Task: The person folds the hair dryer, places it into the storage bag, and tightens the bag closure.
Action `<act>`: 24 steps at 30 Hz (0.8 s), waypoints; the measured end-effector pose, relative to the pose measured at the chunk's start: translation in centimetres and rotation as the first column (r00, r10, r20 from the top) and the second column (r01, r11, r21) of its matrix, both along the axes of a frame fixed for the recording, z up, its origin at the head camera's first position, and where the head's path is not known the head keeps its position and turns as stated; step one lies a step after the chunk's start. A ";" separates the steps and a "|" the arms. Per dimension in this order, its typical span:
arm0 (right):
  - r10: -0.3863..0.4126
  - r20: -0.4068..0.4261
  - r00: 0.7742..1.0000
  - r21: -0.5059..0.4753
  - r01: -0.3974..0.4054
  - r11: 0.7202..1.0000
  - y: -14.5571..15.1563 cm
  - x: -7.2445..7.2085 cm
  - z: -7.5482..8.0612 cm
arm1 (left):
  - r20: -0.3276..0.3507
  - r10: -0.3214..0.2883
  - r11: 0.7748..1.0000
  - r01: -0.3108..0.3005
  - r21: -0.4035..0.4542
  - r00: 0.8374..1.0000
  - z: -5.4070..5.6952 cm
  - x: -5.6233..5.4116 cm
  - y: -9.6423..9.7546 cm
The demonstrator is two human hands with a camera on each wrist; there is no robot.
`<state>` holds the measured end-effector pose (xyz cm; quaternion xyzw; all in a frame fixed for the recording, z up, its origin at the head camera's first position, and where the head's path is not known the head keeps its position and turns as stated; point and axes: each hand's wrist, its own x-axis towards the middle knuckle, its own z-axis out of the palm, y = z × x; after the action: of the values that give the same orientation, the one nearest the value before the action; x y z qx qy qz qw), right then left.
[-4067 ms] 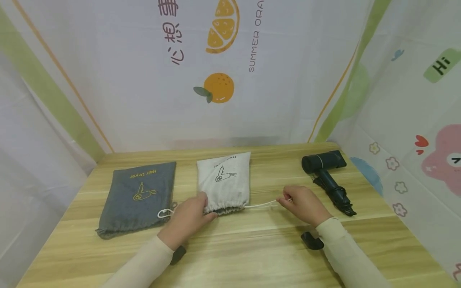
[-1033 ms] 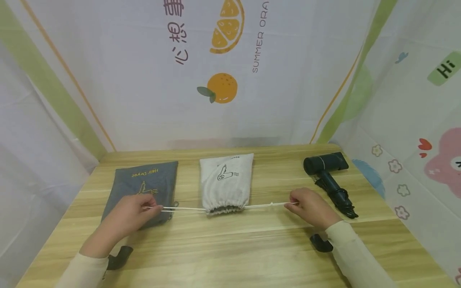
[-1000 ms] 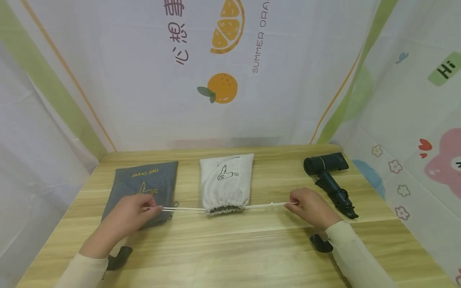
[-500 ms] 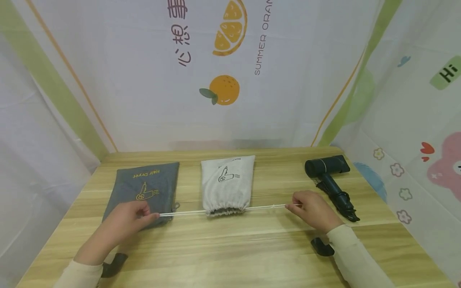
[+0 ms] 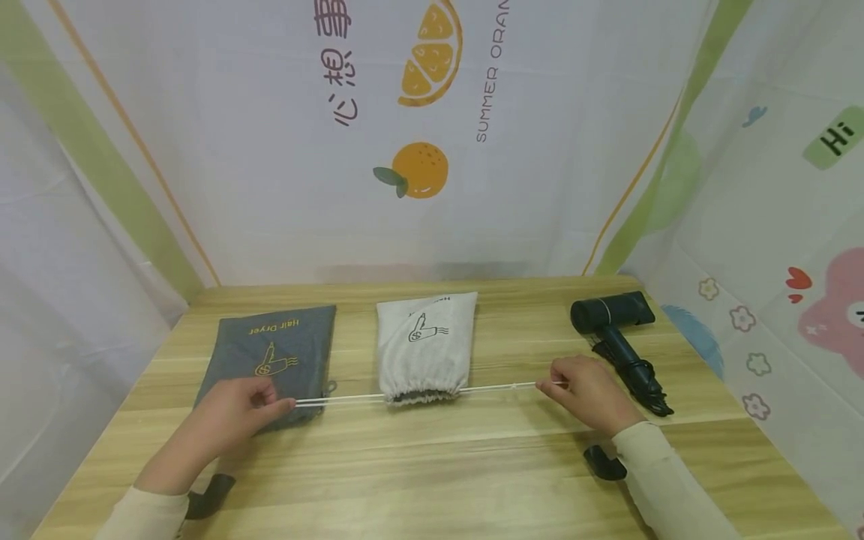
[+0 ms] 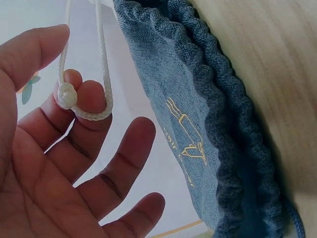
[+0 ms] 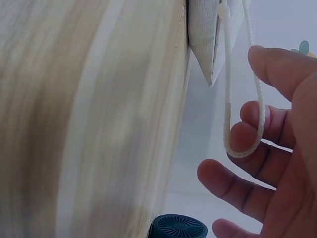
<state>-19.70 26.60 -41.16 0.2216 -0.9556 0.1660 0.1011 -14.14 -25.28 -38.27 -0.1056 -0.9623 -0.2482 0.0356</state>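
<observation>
A light grey drawstring bag (image 5: 427,352) printed with a hair dryer lies mid-table, its gathered mouth facing the near edge and partly open. White drawstrings run taut from both sides of it. My left hand (image 5: 236,409) pinches the left loop, partly over a dark grey bag (image 5: 232,341); in the left wrist view the knotted drawstring (image 6: 104,59) hooks over bent fingertips, the lower fingers loose. To the right, my right hand (image 5: 586,391) pinches the other loop. The right wrist view shows that drawstring (image 7: 227,99) looped around the fingertips.
A black hair dryer (image 5: 610,319) with its cord bundled round the handle lies at the table's right, just beyond my right hand. The wooden table (image 5: 432,472) meets a white printed curtain (image 5: 270,195) at the back and sides.
My left hand was at the bag's mouth; it has since moved left, drawing out the left loop. The right hand has shifted slightly right. Over the last half second, almost nothing moves.
</observation>
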 end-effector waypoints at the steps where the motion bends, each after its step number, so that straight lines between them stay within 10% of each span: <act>1: -0.002 -0.009 1.000 0.002 0.002 1.000 0.0 0.0 0.0 | -0.001 0.000 1.000 0.000 -0.001 1.000 0.0 0.0 0.0; 24: -0.024 -0.017 1.000 0.004 0.025 1.000 0.6 -0.1 0.1 | 0.031 0.025 1.000 -0.025 0.007 0.999 -0.2 0.4 -0.5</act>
<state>-19.77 27.16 -41.03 0.2115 -0.9577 0.1606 0.1107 -13.75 -25.83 -38.49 -0.0897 -0.9630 -0.2528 0.0245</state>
